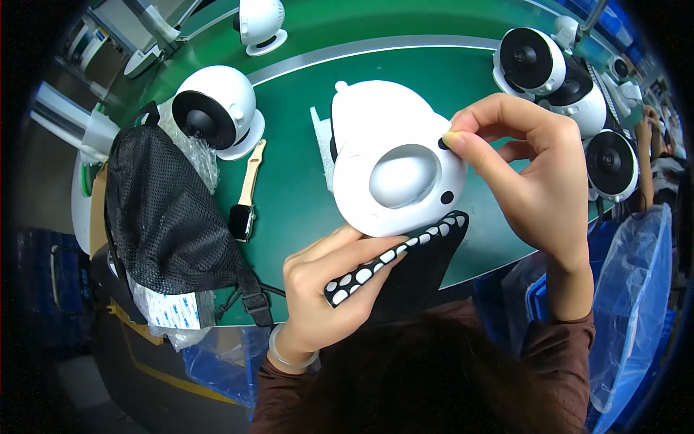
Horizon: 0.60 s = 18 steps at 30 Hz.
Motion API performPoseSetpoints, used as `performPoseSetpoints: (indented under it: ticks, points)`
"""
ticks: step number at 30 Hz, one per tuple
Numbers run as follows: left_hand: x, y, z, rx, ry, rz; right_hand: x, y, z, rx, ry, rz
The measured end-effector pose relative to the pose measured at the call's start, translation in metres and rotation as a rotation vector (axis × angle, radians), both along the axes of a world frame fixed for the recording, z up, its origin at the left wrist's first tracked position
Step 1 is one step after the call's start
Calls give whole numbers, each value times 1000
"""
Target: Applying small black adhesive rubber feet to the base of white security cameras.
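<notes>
A white round camera (383,108) lies in front of me with its ring-shaped base (354,181) facing up. One round black pad (447,197) sits on the base's right side. My right hand (542,166) pinches at a second black pad (443,144) on the base's upper right rim, thumb and forefinger touching it. In my left hand (325,289), between the fingers, is a black sheet (412,278) with a row of white round spots along its edge. The left fingertips also reach the lower edge of the base.
Another white camera (224,98) stands at left, beside a watch with a beige strap (251,177) and a black mesh bag (166,210). Several cameras (531,61) crowd the right side. Blue plastic-lined bins (629,304) stand off the green table's (289,101) edge.
</notes>
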State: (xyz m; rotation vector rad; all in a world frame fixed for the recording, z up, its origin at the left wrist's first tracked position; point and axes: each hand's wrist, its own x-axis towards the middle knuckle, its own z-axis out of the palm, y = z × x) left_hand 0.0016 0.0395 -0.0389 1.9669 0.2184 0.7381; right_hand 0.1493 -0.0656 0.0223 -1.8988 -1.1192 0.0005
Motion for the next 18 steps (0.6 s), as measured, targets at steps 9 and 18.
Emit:
performPoseSetpoints:
  ticks: [9,18]
  points:
    - [0,2,0,36,-6,-21,0,2,-1,1,-30,-11]
    - [2,3,-1,22,-23,-34,21,-1,-9,63,421,176]
